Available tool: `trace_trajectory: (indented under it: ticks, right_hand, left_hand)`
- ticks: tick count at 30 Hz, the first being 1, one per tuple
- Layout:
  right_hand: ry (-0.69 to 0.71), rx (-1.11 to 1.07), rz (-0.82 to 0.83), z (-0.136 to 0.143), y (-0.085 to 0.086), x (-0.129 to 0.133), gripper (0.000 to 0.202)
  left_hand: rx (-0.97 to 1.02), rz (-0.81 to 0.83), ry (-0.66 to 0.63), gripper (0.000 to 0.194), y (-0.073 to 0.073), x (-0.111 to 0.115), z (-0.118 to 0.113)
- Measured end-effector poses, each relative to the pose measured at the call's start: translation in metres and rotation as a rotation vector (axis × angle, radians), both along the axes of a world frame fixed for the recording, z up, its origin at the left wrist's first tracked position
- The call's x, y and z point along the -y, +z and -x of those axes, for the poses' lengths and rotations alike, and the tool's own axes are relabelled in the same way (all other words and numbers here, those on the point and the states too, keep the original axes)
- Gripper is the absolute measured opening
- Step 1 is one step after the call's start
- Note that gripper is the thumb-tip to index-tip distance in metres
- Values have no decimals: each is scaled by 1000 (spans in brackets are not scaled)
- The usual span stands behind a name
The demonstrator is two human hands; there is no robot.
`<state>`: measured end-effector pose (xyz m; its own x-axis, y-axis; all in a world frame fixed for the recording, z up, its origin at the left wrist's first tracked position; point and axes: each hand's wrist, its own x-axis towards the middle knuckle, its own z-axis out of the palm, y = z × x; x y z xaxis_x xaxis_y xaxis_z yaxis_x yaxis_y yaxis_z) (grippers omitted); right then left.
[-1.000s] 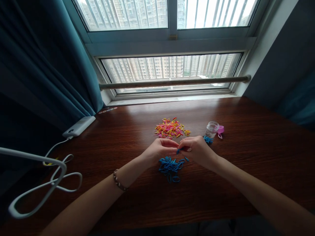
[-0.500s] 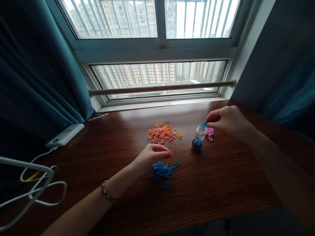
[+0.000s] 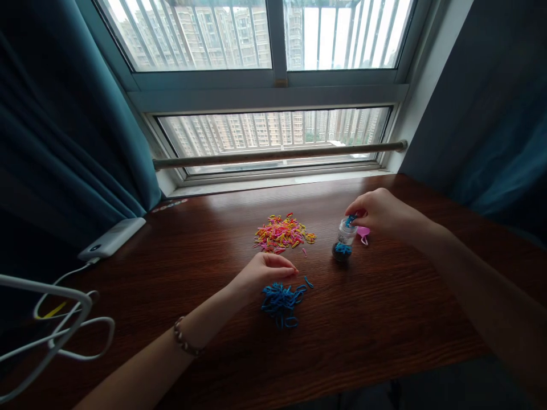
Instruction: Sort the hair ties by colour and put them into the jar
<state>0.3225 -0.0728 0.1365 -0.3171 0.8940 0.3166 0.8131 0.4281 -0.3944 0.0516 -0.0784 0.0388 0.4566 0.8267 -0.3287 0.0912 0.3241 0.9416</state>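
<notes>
My right hand (image 3: 378,210) pinches several blue rubber bands (image 3: 350,220) at the mouth of a small clear jar (image 3: 346,233). Inside the upright jar lie more blue bands, above a dark layer at the bottom. A pink lid (image 3: 363,232) rests on the table just right of the jar. My left hand (image 3: 269,272) hovers above a pile of blue rubber bands (image 3: 282,302), its thumb and fingertips pressed together; whatever is between them is too small to make out. Behind it lies a heap of red, pink and yellow rubber bands (image 3: 284,232).
On the left of the wooden table (image 3: 205,250) sits a white power bank (image 3: 113,239) with a white cable (image 3: 64,333) looping down. A blue curtain (image 3: 94,131) hangs beside it. A horizontal rail (image 3: 280,154) crosses the window behind the table.
My right hand has moved left and slightly down, bringing the blue bands into the jar's mouth. My left hand stays nearly still over the blue pile.
</notes>
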Motion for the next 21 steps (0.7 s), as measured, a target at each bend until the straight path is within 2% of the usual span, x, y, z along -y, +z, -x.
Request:
trace_trajectory:
  ticks: [6, 11, 13, 16, 19, 21]
  right_hand:
    - [-50, 63, -24, -4, 4, -1, 12]
    - [-46, -41, -95, 13, 5, 13, 13]
    - [35, -111, -51, 30, -6, 23, 13]
    - [227, -138, 78, 63, -36, 33, 13]
    - [336, -109, 137, 92, -70, 36, 12]
    - [380, -109, 126, 105, -90, 35, 12]
  left_hand:
    - [-79, -73, -54, 24, 1, -6, 6]
    - [-336, -315, -247, 24, 10, -18, 21]
    - [-496, -457, -313, 24, 14, -22, 30]
    - [-710, -570, -481, 26, 17, -25, 43]
    - [-798, -598, -658, 35, 17, -26, 51]
    - [-800, -624, -693, 45, 16, -25, 52]
